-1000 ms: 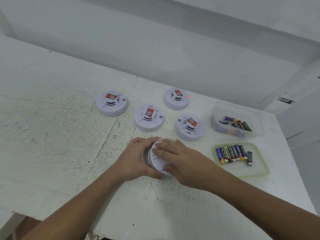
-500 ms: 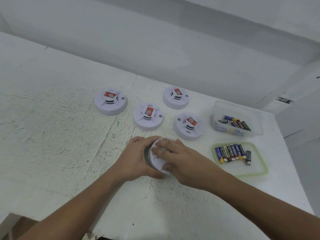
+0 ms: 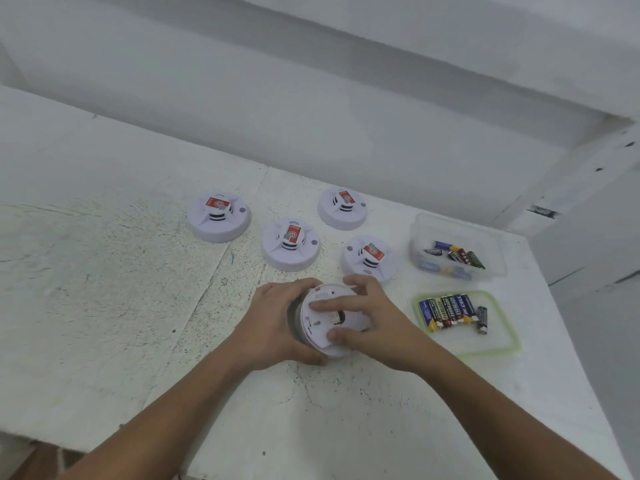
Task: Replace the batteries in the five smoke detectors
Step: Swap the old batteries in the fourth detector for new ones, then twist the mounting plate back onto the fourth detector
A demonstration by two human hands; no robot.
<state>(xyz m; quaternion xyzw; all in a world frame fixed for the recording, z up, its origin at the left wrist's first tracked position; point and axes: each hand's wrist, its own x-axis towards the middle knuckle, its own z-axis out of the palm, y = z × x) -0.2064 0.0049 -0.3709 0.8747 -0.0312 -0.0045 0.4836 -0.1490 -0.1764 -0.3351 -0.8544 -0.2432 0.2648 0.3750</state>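
Front centre of bench (image 3: 104, 289): the fifth smoke detector (image 3: 317, 322) is tilted on edge, back plate toward the camera. Left hand (image 3: 277, 327) has its grip clamped round the rim from the left. Right hand (image 3: 374, 323) has its grip closed on the back plate, index finger across it and thumb at the lower edge.

Just right: green-rimmed tray (image 3: 512, 348) holding a row of batteries (image 3: 450, 311).

Farther back: four other detectors (image 3: 290, 244) flat on the bench, each with a red label on top. To their right, clear tub (image 3: 495, 244) with loose batteries (image 3: 457, 254).
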